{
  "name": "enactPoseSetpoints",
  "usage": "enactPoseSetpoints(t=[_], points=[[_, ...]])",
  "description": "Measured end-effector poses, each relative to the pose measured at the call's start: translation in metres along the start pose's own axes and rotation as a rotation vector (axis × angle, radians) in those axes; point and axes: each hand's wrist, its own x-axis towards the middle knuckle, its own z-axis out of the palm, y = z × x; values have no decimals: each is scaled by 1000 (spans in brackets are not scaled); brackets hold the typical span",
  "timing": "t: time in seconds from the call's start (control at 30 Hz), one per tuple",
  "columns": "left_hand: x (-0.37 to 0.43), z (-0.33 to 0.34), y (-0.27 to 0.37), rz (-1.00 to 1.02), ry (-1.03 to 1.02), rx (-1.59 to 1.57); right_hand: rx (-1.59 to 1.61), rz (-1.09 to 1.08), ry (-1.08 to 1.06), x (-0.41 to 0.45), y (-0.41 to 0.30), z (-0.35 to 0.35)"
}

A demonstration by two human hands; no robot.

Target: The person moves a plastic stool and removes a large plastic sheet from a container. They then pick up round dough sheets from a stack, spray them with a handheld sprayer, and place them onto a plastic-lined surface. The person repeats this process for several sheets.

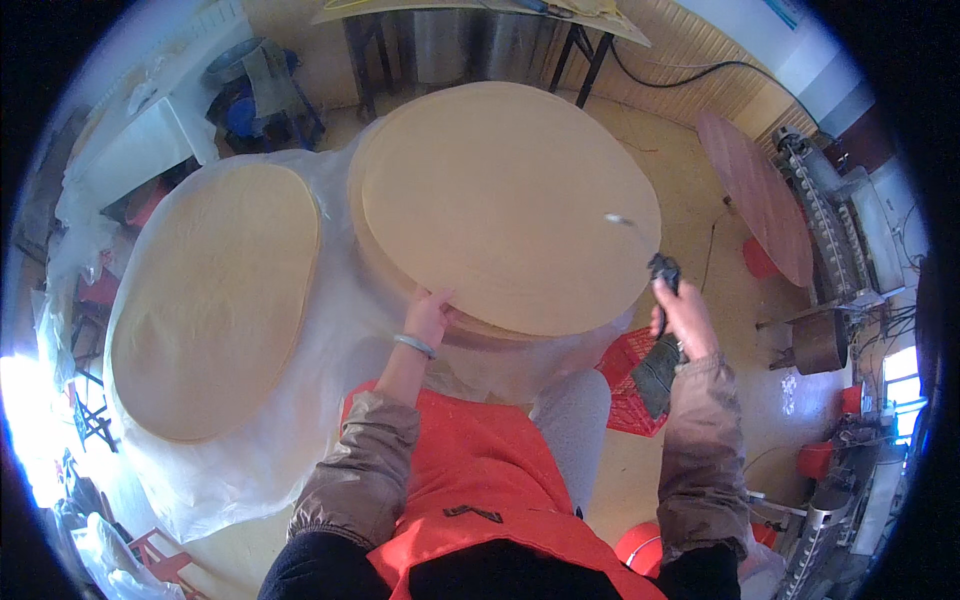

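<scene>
Large round tan sheets (502, 202) lie stacked on clear plastic film in front of me. My left hand (431, 319), with a bangle at the wrist, grips or presses the stack's near edge; how many sheets its fingers hold I cannot tell. To the right of the stack, my right hand (679, 307) is closed on a black-handled tool (664, 270). A small blurred pale shape (619, 219) shows over the top sheet beyond that tool; whether it is part of it is unclear. A second tan stack (217, 300) lies on plastic film at the left.
A red plastic crate (626, 375) with dark cloth stands beside my leg. A reddish round board (757, 195) leans near machinery (847, 225) at the right. Beyond the stack stands a table (480, 7). A blue stool (300, 105) is at the upper left.
</scene>
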Motion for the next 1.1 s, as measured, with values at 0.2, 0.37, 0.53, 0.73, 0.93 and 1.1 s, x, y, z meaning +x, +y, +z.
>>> enactPoseSetpoints(t=[0.2, 0.37, 0.53, 0.73, 0.93, 1.1], points=[[-4, 8, 2, -1, -24, 27, 146, -247, -260, 25, -40, 48], [-5, 6, 6, -25, 79, 98, 141, -157, 45, 39, -37, -3], [-8, 10, 1, 94, 5, 48, -96, -52, -153, -23, -3, 6], [-7, 5, 3, -23, 11, 101, 27, -398, -398, 26, -66, 96], [-8, 3, 4, -3, 39, 42, 13, -344, 48, 84, -57, 34], [-12, 8, -1, 129, -86, 179, 212, 35, -50, 7, 40, -38]])
